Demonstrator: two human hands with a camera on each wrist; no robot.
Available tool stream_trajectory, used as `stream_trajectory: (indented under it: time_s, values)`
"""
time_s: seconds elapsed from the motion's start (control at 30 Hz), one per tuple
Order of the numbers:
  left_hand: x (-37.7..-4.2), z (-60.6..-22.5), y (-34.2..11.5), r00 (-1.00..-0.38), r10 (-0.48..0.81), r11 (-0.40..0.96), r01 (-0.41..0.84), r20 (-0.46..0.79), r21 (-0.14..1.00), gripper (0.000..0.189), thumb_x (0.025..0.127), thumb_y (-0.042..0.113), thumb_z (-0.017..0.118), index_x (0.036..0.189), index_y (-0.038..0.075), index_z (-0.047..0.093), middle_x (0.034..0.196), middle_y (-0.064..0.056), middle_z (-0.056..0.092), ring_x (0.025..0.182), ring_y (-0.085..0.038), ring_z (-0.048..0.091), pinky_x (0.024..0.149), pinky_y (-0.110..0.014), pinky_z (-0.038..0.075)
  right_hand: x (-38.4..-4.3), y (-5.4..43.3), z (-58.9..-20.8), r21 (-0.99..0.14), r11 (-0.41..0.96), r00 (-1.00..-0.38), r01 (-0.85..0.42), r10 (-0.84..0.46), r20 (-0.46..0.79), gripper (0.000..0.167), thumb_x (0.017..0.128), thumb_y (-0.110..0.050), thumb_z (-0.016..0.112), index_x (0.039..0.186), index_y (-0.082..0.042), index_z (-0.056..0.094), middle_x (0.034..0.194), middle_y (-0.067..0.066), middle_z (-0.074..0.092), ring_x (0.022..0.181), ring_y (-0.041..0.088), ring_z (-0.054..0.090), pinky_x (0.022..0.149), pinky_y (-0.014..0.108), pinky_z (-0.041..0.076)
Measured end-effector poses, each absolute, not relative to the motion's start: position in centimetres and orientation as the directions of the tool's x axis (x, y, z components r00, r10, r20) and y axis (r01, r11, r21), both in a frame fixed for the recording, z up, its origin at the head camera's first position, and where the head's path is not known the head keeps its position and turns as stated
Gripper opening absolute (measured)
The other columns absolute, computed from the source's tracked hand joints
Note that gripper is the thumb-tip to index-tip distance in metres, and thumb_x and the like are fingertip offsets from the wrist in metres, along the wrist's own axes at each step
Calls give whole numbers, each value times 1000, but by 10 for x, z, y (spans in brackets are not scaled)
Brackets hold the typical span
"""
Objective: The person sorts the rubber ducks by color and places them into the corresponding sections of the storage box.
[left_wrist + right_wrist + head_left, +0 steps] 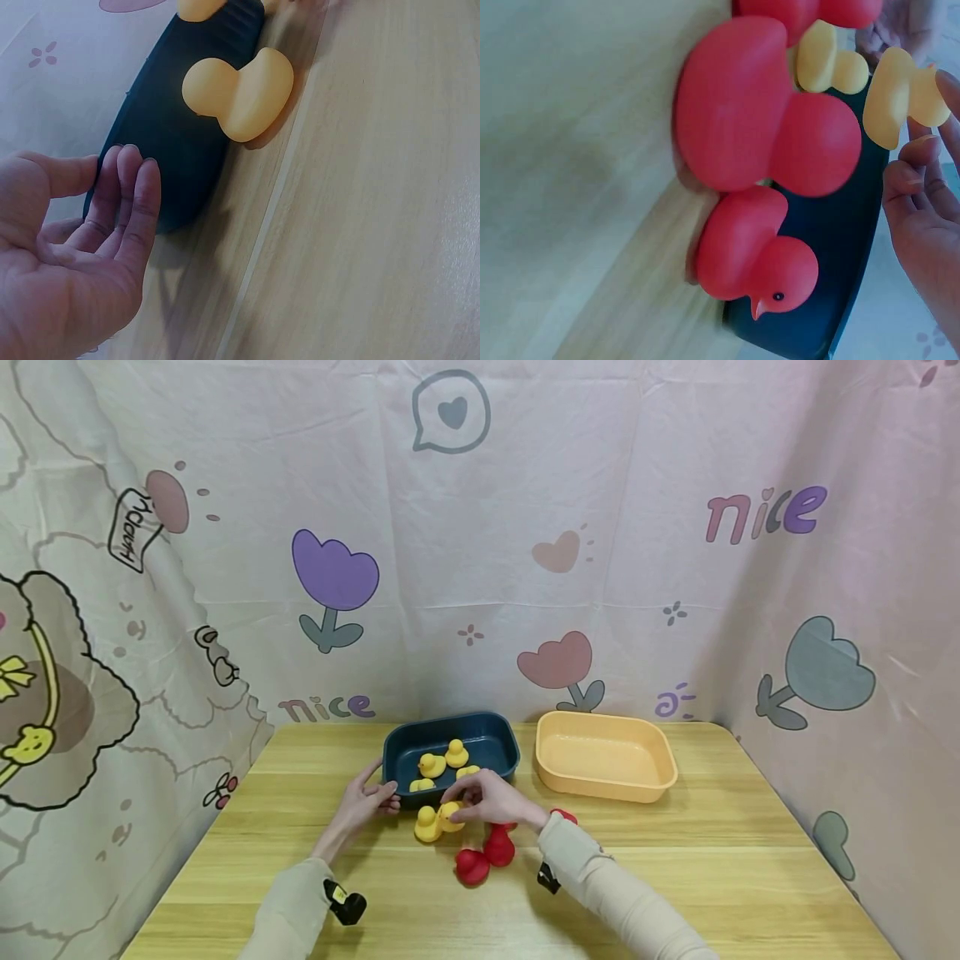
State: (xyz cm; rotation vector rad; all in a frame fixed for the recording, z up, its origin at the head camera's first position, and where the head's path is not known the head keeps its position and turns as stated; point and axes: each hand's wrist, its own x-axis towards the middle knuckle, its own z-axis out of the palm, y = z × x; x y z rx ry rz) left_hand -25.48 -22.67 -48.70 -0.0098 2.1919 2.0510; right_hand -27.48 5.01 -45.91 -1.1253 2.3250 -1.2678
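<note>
My left hand [362,797] grips the near left corner of a dark blue bin [491,739], thumb at the rim and fingers against the outer wall. Inside that bin sit several yellow rubber ducks [456,753]. Between its fingertips my right hand [491,793] pinches the head of a yellow rubber duck [889,101], just in front of the bin. Another yellow duck [427,825] rests on the table beside it. Red rubber ducks [472,867] lie below the right hand, and one more red piece [564,816] is mostly hidden behind the wrist.
To the right of the blue bin stands a light orange bin [607,753] with nothing seen inside. Both bins are near the back edge of the wooden table [720,860]. A printed curtain [450,527] hangs behind and along the sides.
</note>
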Motion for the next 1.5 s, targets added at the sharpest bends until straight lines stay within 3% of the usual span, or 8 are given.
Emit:
stream_trajectory:
  time_s: [0.3, 0.6, 0.87, 1.1, 1.27, 1.5]
  values:
    - [-255, -487, -226, -990, 81, 86, -107, -114, 990, 70, 104, 6, 51, 162, 6, 12, 84, -2, 71, 74, -8, 67, 75, -25, 62, -284, 59, -453, -834, 294, -733, -467, -656, 180, 25, 89, -11, 76, 113, -5, 73, 93, 16, 72, 66, 8, 53, 61, 15, 45]
    - [-256, -487, -226, -989, 81, 70, -114, -120, 991, 71, 104, 5, 52, 162, 5, 11, 84, -3, 71, 74, -8, 68, 74, -25, 62, -296, 69, -450, -851, 277, -799, -447, -550, 241, 27, 90, -10, 75, 115, 0, 72, 91, 22, 71, 69, 11, 56, 59, 16, 45]
    - [-255, -487, -227, -989, 89, 62, -111, -116, 992, 70, 104, 5, 51, 162, 5, 11, 83, -1, 70, 73, -7, 67, 74, -24, 62, -310, 77, -448, -852, 295, -854, -433, -436, 283, 27, 90, -9, 75, 114, 3, 71, 105, 22, 71, 67, 11, 54, 58, 15, 46]
    - [-255, -488, -226, -989, 95, 47, -112, -116, 993, 71, 104, 4, 51, 162, 5, 10, 82, 0, 70, 72, -7, 67, 71, -22, 61, -323, 79, -449, -848, 350, -899, -399, -333, 285, 25, 87, -7, 76, 111, 1, 73, 102, 21, 72, 64, 9, 53, 57, 16, 45]
    - [-255, -487, -225, -988, 93, 46, -118, -122, 992, 72, 104, 4, 51, 162, 4, 9, 81, 1, 70, 71, -6, 67, 71, -22, 61, -332, 80, -448, -851, 379, -922, -363, -278, 269, 25, 87, -6, 76, 110, 2, 73, 109, 21, 73, 66, 9, 55, 61, 16, 47]
    - [-255, -486, -224, -988, 78, 53, -126, -130, 991, 70, 104, 5, 51, 162, 5, 12, 83, -2, 70, 72, -7, 67, 72, -24, 61, -345, 78, -448, -858, 411, -945, -309, -231, 230, 25, 88, -7, 76, 112, 2, 73, 113, 20, 73, 77, 22, 62, 68, 19, 51]
